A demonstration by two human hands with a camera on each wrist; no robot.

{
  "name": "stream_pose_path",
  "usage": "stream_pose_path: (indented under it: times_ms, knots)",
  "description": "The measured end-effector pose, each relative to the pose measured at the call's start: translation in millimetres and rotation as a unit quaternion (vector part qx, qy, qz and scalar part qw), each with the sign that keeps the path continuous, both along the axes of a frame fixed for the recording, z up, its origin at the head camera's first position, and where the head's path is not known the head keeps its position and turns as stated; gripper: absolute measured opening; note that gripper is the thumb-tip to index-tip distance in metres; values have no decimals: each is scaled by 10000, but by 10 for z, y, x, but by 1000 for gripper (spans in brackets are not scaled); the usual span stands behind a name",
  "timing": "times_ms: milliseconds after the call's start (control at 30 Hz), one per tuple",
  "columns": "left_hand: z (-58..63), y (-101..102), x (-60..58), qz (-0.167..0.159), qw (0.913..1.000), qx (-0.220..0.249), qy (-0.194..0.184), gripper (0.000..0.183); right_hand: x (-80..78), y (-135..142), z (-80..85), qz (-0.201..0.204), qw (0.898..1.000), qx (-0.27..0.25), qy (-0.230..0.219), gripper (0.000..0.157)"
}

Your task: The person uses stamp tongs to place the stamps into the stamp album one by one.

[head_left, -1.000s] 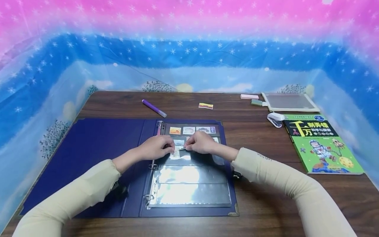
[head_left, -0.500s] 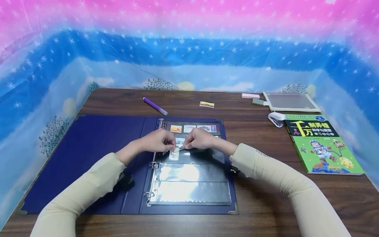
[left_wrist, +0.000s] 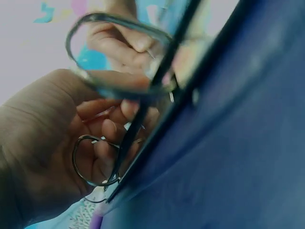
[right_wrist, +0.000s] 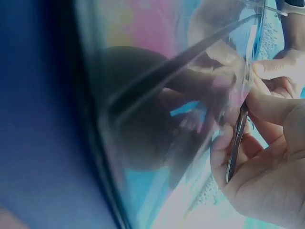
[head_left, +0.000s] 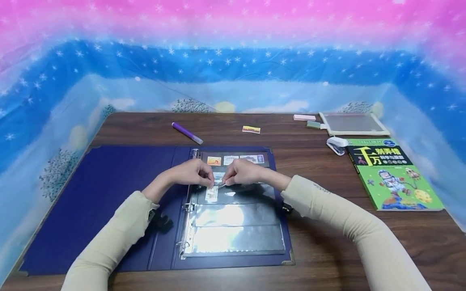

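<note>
In the head view a blue ring-binder stamp album [head_left: 109,202] lies spread out, its clear-pocketed page [head_left: 238,238] on the right. My left hand [head_left: 189,171] is over the page's upper left, thumb and fingertips pinching the top edge of a small pale stamp [head_left: 211,194]. Opposite it, my right hand [head_left: 244,171] grips slim metal tweezers [right_wrist: 237,143], whose tip points at that stamp. Whether the tip touches it is unclear. Three stamps [head_left: 251,159] show in the top pocket row. The left wrist view has metal binder rings [left_wrist: 95,160] before the left fingers.
A loose yellow-and-red stamp [head_left: 251,129] and a purple marker [head_left: 187,133] lie behind the album. Farther right are a white stapler [head_left: 336,144], a green book [head_left: 397,178], a mesh pouch [head_left: 354,123], a pink block [head_left: 304,117] and a green block [head_left: 313,125].
The pale stamp has shifted slightly left and straightened under my left fingertips. My left forearm has swung a little inward. My right hand stays close beside it with the tweezers.
</note>
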State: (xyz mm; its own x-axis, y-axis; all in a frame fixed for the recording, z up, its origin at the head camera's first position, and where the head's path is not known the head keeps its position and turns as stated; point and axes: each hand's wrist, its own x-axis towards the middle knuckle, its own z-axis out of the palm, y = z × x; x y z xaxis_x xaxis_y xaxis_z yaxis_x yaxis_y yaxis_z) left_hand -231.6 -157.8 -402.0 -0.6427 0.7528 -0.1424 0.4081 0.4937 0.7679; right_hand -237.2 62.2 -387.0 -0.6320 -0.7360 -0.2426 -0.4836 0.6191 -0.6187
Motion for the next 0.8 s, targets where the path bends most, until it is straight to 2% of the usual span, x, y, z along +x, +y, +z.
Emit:
stream_pose_path:
  times_ms: [133, 200, 267, 333, 433, 533, 633, 800]
  knots:
    - [-39, -47, 60, 64, 9999, 100, 12, 6, -78, 95, 11, -40, 9996, -50, 273, 14]
    - [-50, -49, 82, 120, 9998, 124, 91, 6, -172, 185, 30, -424, 9978, -50, 507, 16]
    - [-55, -39, 91, 176, 9997, 128, 145, 7, -312, 298, 53, -1096, 9917, -64, 664, 18]
    - [-51, -25, 92, 238, 9994, 92, 213, 6, -499, 435, 52, -1824, 9785, -48, 964, 20]
    - [-47, -6, 90, 280, 9993, 41, 260, 7, -786, 665, -1, -2889, 9493, -54, 1237, 24]
    - [-44, 0, 103, 329, 9991, -56, 263, 7, -1000, 879, -85, -3509, 9257, 62, 1413, 27]
    - [-33, -6, 114, 316, 9992, -83, 225, 7, -1122, 1011, -145, -3799, 9152, 184, 1332, 28]
    - [-21, -28, 73, 337, 9992, -59, 228, 8, -1230, 1029, -157, -3619, 9212, 329, 1390, 27]
